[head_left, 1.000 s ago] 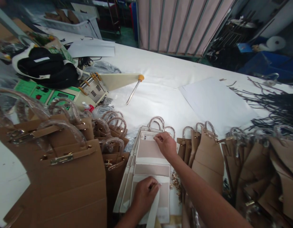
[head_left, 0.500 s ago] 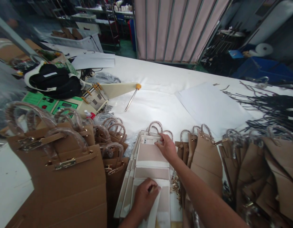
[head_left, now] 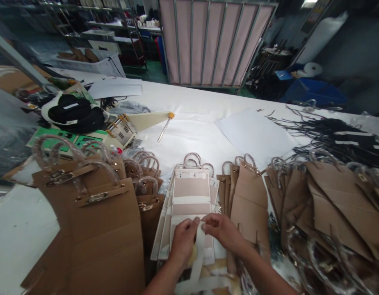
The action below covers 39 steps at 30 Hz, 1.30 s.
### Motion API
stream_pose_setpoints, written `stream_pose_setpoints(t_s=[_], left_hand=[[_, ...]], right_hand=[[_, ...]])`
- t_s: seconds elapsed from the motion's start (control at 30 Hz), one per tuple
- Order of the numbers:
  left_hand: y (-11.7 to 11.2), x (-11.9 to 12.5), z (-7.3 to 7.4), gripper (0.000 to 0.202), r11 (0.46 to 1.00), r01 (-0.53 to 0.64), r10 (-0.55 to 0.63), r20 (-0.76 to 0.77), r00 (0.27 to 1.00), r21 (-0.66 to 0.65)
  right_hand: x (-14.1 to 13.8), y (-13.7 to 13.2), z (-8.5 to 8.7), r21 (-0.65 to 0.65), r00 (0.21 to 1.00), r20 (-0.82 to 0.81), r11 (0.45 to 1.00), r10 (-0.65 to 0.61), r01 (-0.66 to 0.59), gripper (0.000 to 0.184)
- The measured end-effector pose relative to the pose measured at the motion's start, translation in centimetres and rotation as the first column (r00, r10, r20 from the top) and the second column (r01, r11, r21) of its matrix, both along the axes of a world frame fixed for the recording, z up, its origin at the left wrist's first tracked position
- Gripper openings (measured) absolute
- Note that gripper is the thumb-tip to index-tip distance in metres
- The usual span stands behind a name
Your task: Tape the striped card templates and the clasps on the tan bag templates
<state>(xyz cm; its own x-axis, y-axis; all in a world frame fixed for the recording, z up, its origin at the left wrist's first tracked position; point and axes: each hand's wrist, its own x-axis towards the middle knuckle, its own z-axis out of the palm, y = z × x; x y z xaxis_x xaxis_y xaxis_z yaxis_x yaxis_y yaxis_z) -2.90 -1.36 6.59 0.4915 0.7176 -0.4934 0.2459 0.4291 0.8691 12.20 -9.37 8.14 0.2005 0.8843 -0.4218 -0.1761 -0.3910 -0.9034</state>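
Observation:
My left hand [head_left: 183, 238] is closed, its thumb and forefinger pinching the top of a pale strip of tape [head_left: 198, 259] that hangs down toward me. Right beside it, my right hand [head_left: 222, 230] pinches the same strip's upper end; the fingertips of both hands nearly meet. Just beyond them lies a stack of flat bag panels [head_left: 191, 185], pale inner side up, with plastic-wrapped handles [head_left: 192, 159] at the far end. Something yellowish, partly hidden, shows behind my left hand.
Brown bag panels [head_left: 106, 233] with wrapped handles lie at left, and more brown panels [head_left: 249, 192] at right. A screwdriver [head_left: 165, 128], green-faced machine [head_left: 81, 139], white sheets [head_left: 257, 133] and black cords [head_left: 340, 131] lie farther back on the white table.
My right hand has left the top edge of the panel stack and come back toward me, meeting my left hand at the tape. The camera view has shifted slightly.

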Motion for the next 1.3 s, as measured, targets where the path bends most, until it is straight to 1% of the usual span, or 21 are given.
stream_pose_setpoints(t_s=[0.07, 0.13, 0.23, 0.33, 0.4, 0.47, 0.53, 0.57, 0.63, 0.7, 0.77, 0.83, 0.87, 0.93, 1.0, 1.07, 1.1, 1.13, 1.2, 1.27, 1.3], left_hand=[[-0.6, -0.1, 1.0, 0.044, 0.999, 0.025, -0.026, 0.021, 0.999, 0.031], [-1.1, -0.4, 1.9, 0.030, 0.991, 0.062, -0.064, 0.015, 0.998, 0.121], [-1.3, -0.9, 3.3, 0.043, 0.944, 0.169, -0.170, -0.020, 0.985, 0.282], [-1.2, -1.2, 4.1, 0.028, 0.916, 0.235, -0.230, -0.054, 0.972, 0.324], [-1.1, -1.3, 4.4, 0.017, 0.914, 0.238, -0.211, -0.115, 0.971, 0.329], [-0.9, -1.4, 4.3, 0.015, 0.903, 0.251, -0.204, -0.166, 0.965, 0.349], [-0.7, -1.5, 4.0, 0.016, 0.882, 0.275, -0.218, -0.184, 0.958, 0.383], [-0.6, -1.5, 3.9, 0.016, 0.870, 0.287, -0.228, -0.190, 0.955, 0.401], [-0.3, -1.5, 3.6, 0.014, 0.847, 0.314, -0.245, -0.209, 0.947, 0.429], [0.0, -1.5, 3.4, 0.011, 0.829, 0.337, -0.257, -0.231, 0.938, 0.447], [0.5, -1.4, 3.3, 0.013, 0.809, 0.352, -0.266, -0.240, 0.933, 0.471], [1.1, -1.3, 3.1, 0.017, 0.777, 0.367, -0.279, -0.244, 0.929, 0.511], [1.4, -1.2, 3.0, 0.020, 0.754, 0.376, -0.283, -0.251, 0.926, 0.538], [1.9, -1.2, 2.5, 0.026, 0.705, 0.390, -0.273, -0.281, 0.920, 0.592], [2.3, -1.2, 1.7, 0.028, 0.666, 0.389, -0.236, -0.314, 0.920, 0.637], [2.4, -1.4, 0.7, 0.028, 0.659, 0.380, -0.214, -0.322, 0.922, 0.649], [2.4, -1.5, 0.0, 0.028, 0.677, 0.367, -0.211, -0.309, 0.927, 0.638], [2.3, -1.7, -0.7, 0.027, 0.711, 0.343, -0.207, -0.284, 0.936, 0.613], [2.2, -2.0, -2.1, 0.026, 0.813, 0.261, -0.172, -0.214, 0.962, 0.521], [2.3, -2.3, -3.5, 0.024, 0.896, 0.168, -0.105, -0.172, 0.979, 0.411], [2.5, -2.4, -4.0, 0.024, 0.919, 0.140, -0.082, -0.168, 0.982, 0.369]], right_hand=[[-0.5, -0.8, 0.4, 0.012, 0.997, 0.021, 0.997, -0.073, 0.072, 0.036], [-0.6, -1.1, 1.1, 0.031, 0.990, 0.076, 0.993, -0.119, 0.117, 0.034], [-0.5, -1.5, 2.4, 0.030, 0.975, 0.191, 0.994, -0.112, 0.108, 0.029], [-0.6, -2.0, 2.9, 0.031, 0.923, 0.374, 0.996, -0.089, 0.084, 0.024], [-0.6, -2.2, 3.1, 0.055, 0.846, 0.525, 0.996, -0.093, 0.076, 0.021], [-0.3, -2.1, 3.4, 0.093, 0.739, 0.668, 0.995, -0.090, 0.038, 0.030], [0.1, -1.6, 4.1, 0.122, 0.634, 0.772, 0.989, -0.042, -0.084, 0.039], [0.4, -1.2, 4.6, 0.122, 0.588, 0.809, 0.979, -0.001, -0.165, 0.038], [0.8, -0.2, 5.6, 0.073, 0.494, 0.863, 0.941, 0.106, -0.329, 0.024], [1.2, 1.0, 6.3, -0.011, 0.390, 0.900, 0.903, 0.197, -0.430, 0.015], [1.4, 2.1, 6.6, -0.086, 0.300, 0.920, 0.879, 0.251, -0.470, 0.014], [1.4, 3.0, 6.4, -0.123, 0.254, 0.928, 0.870, 0.272, -0.478, 0.012], [1.4, 3.4, 6.0, -0.129, 0.255, 0.927, 0.872, 0.275, -0.472, 0.012], [1.6, 4.3, 4.9, -0.117, 0.311, 0.912, 0.895, 0.269, -0.430, 0.011], [2.0, 5.5, 3.5, -0.089, 0.410, 0.883, 0.939, 0.229, -0.333, 0.011], [2.7, 7.3, 2.1, -0.049, 0.547, 0.822, 0.976, 0.160, -0.212, 0.012], [3.1, 8.5, 1.4, -0.027, 0.626, 0.770, 0.988, 0.119, -0.155, 0.013], [3.5, 9.9, 0.8, -0.004, 0.705, 0.705, 0.995, 0.076, -0.104, 0.014], [3.8, 12.9, -0.2, 0.034, 0.833, 0.553, 0.999, -0.003, -0.019, 0.019], [3.6, 16.0, -1.2, 0.054, 0.885, 0.462, 0.997, -0.066, 0.046, 0.024], [3.4, 17.4, -1.7, 0.060, 0.888, 0.451, 0.996, -0.088, 0.068, 0.026]])
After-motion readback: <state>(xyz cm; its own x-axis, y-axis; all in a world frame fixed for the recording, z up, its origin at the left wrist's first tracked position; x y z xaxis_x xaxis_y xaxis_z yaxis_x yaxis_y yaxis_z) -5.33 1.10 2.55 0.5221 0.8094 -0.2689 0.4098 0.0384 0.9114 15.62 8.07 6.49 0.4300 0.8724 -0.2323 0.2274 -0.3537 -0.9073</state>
